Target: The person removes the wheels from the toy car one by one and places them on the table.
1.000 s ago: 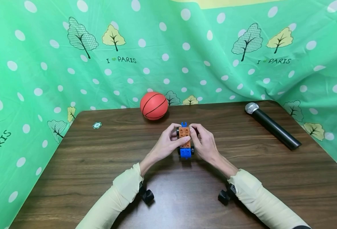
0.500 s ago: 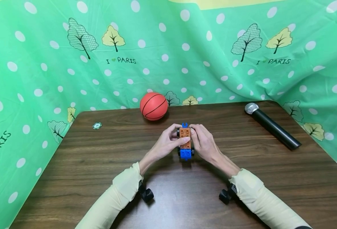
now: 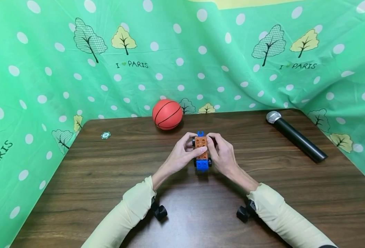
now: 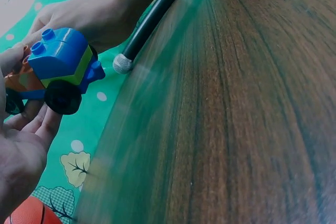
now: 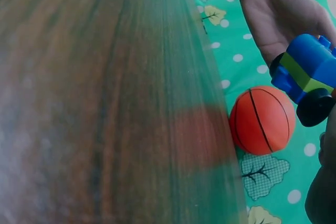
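Note:
Both hands hold a toy building-block car (image 3: 202, 153) above the middle of the table. It has an orange studded top, a blue studded block at the near end, black wheels and a blue hook at the far end. My left hand (image 3: 182, 151) grips it from the left, thumb across the orange studs. On the other side, my right hand (image 3: 222, 154) pinches the far right part near a wheel, its fingertips partly hidden. The left wrist view shows the car's blue block (image 4: 63, 53) over a lime-green layer; the right wrist view shows the same blue block (image 5: 312, 59).
A small red basketball (image 3: 167, 114) sits at the table's back edge. A black microphone (image 3: 297, 137) with a silver head lies at the right. At the far left is a poker chip (image 3: 105, 135). Behind the wooden table (image 3: 77, 193) hangs a green dotted cloth (image 3: 182, 41).
Almost nothing differs. Both hands keep their hold on the toy car, which shifts only slightly in view along with the whole scene.

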Demonstrator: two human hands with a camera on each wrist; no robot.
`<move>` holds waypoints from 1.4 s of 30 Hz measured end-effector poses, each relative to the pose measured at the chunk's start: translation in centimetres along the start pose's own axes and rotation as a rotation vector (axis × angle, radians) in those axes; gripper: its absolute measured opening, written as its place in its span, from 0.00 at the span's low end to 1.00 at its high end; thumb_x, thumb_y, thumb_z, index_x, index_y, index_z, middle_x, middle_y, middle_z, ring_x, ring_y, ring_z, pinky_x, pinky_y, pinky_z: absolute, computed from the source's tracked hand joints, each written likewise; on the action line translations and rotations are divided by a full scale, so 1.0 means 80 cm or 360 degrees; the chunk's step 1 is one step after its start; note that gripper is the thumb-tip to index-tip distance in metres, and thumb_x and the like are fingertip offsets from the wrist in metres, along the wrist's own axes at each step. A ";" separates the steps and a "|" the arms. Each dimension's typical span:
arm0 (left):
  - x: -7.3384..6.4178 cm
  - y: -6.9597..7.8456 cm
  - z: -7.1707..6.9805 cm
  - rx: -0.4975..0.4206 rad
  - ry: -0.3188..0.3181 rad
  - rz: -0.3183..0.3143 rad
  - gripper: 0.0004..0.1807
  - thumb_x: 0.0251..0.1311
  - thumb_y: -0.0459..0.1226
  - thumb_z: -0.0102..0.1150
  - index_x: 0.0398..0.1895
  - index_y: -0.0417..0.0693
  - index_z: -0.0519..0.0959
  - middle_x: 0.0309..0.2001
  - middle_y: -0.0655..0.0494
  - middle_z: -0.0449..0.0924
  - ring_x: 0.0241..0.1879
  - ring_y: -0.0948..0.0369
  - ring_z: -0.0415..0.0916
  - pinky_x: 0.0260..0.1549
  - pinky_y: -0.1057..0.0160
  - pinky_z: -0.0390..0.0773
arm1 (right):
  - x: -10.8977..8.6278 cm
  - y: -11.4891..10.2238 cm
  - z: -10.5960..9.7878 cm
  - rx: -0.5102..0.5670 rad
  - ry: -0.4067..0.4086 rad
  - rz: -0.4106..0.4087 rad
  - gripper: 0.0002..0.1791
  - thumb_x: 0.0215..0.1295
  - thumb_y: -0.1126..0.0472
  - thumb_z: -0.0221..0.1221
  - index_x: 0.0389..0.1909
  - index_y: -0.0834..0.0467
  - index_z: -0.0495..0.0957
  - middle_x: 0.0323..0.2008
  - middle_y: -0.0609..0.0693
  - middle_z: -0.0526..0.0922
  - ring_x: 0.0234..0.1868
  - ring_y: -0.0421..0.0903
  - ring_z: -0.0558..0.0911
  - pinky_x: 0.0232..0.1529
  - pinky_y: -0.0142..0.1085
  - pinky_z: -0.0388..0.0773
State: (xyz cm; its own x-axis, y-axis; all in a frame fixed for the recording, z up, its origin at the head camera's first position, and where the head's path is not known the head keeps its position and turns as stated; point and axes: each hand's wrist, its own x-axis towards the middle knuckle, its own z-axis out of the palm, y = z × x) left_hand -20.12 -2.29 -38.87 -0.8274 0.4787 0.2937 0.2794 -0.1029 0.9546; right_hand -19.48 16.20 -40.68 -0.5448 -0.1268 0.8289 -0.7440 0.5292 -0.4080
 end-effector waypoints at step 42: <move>0.002 -0.008 -0.022 0.0009 0.0279 -0.0168 0.18 0.69 0.35 0.64 0.57 0.40 0.71 0.48 0.40 0.85 0.42 0.54 0.86 0.43 0.58 0.85 | -0.020 -0.095 -0.101 0.0397 -0.1905 0.0446 0.16 0.71 0.42 0.63 0.47 0.49 0.78 0.20 0.31 0.72 0.18 0.28 0.71 0.19 0.28 0.70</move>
State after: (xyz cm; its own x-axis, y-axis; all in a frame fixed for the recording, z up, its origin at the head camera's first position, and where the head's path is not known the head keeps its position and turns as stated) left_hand -21.28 -3.71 -39.39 -0.9242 0.3276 0.1965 0.1890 -0.0548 0.9804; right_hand -9.82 19.15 -35.83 -0.6079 -0.7861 -0.1117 -0.5274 0.5049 -0.6833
